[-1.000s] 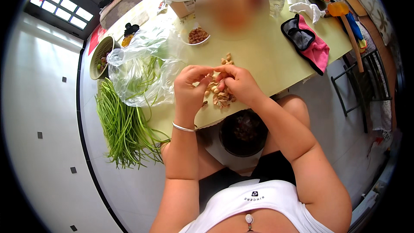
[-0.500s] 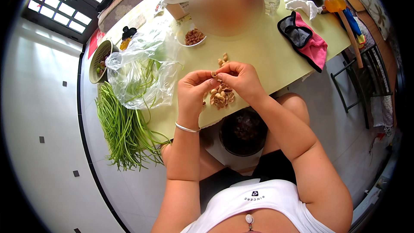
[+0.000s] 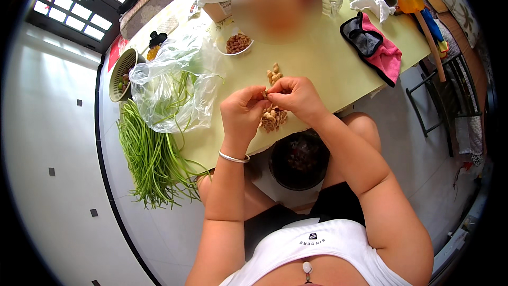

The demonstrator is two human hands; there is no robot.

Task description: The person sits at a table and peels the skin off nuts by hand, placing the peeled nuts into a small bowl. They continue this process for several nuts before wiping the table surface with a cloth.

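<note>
Peanut (image 3: 265, 94), as far as I can tell at this size, is pinched between my left hand (image 3: 243, 114) and right hand (image 3: 298, 99), both closed on it, near the shell pile (image 3: 273, 120).

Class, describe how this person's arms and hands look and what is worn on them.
The arms are sleeveless. The left hand and right hand are gloveless. A thin silver-coloured bangle circles the left wrist; the right wrist shows none.
</note>
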